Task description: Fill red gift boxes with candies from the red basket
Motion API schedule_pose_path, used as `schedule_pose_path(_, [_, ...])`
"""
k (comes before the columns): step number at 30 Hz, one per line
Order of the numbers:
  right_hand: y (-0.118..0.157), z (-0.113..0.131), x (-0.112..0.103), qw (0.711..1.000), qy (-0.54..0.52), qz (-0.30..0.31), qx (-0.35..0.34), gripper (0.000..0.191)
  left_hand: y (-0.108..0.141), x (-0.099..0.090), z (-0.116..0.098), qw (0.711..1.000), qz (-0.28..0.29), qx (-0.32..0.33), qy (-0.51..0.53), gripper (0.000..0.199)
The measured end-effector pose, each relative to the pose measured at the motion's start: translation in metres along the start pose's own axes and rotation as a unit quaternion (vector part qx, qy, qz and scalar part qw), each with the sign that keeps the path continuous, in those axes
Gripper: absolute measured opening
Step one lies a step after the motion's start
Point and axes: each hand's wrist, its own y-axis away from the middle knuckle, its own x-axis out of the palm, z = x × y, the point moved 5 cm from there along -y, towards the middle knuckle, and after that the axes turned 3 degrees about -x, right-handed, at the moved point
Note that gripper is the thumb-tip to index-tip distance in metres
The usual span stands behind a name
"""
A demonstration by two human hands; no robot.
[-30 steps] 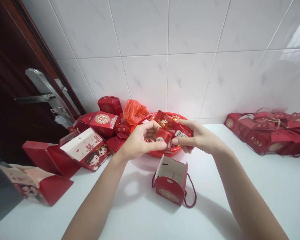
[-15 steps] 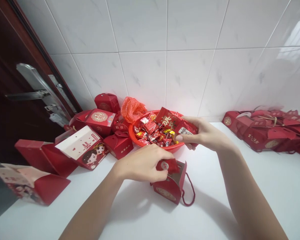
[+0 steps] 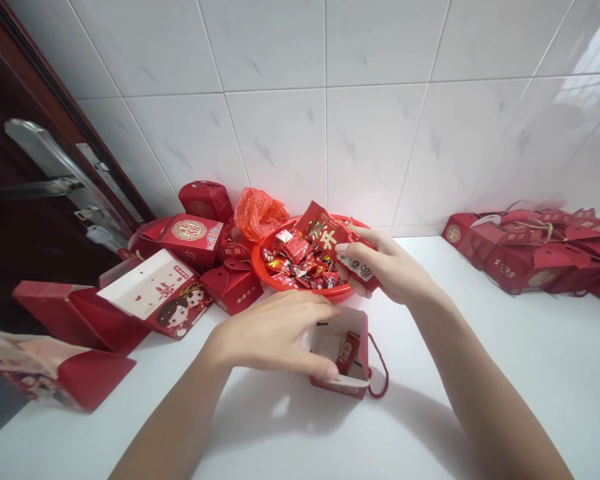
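My left hand [image 3: 280, 333] is at the left side of an open red box [image 3: 340, 387], its thumb at the near rim and its fingers spread across the far side. One small red packet [image 3: 348, 353] lies inside the box, and a dark red cord handle [image 3: 380, 373] hangs at its right. Above the box, my right hand [image 3: 385, 260] is closed on red snack packets [image 3: 325, 230]. These packets overlap the right part of a red bowl [image 3: 260, 267] full of wrapped candies [image 3: 300, 260].
Several red gift boxes [image 3: 235, 290] stand left of the bowl, near a door handle [image 3: 55, 187]. An orange plastic bag [image 3: 260, 213] sits behind the bowl. More red boxes [image 3: 520, 260] lie at the right, against the tiled wall [image 3: 370, 147].
The packet in my left hand has gone down into the box, and the left fingers have spread. My right hand has tilted its packets over the bowl. The view has shifted slightly.
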Motion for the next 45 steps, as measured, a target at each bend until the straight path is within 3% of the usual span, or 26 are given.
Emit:
schedule_pose_path(3, [0.000, -0.006, 0.001, 0.999, -0.045, -0.006, 0.027, 0.017, 0.002, 0.010, -0.002, 0.995, 0.077, -0.002, -0.058, 0.073])
schedule_pose_path(5, [0.003, -0.005, 0.001, 1.000, -0.018, -0.005, 0.024, 0.014, 0.002, 0.012, -0.002, 0.993, 0.094, -0.009, -0.073, 0.081])
schedule_pose_path(9, [0.012, 0.004, 0.007, 0.994, 0.093, 0.054, 0.023, 0.025, -0.001, 0.017, 0.000, 0.989, 0.128, -0.029, -0.072, 0.071])
schedule_pose_path(13, [0.015, 0.008, 0.013, 0.978, 0.178, 0.108, 0.001, 0.017, -0.003, 0.020, 0.002, 0.986, 0.155, -0.037, -0.058, 0.060])
schedule_pose_path(18, [0.013, 0.006, 0.017, 0.973, 0.168, 0.155, -0.027, 0.010, -0.002, 0.022, 0.005, 0.980, 0.180, -0.059, -0.057, 0.055])
schedule_pose_path(24, [0.014, 0.006, 0.019, 0.977, 0.072, 0.203, 0.009, 0.016, -0.004, 0.019, 0.008, 0.988, 0.146, -0.037, -0.036, 0.072])
schedule_pose_path(28, [0.013, 0.007, 0.013, 0.972, 0.053, 0.227, 0.016, 0.017, -0.004, 0.016, 0.010, 0.986, 0.149, -0.060, -0.037, 0.067])
schedule_pose_path(36, [0.013, 0.000, 0.014, 0.950, 0.075, 0.301, 0.021, 0.016, -0.008, 0.013, 0.008, 0.991, 0.128, 0.005, -0.026, 0.067])
schedule_pose_path(40, [0.017, -0.001, 0.017, 0.927, 0.113, 0.356, -0.008, 0.013, -0.008, 0.017, 0.008, 0.987, 0.152, -0.014, -0.046, 0.054])
schedule_pose_path(45, [0.017, -0.002, 0.016, 0.919, 0.128, 0.373, -0.025, 0.012, -0.007, 0.018, 0.010, 0.986, 0.153, -0.025, -0.064, 0.052])
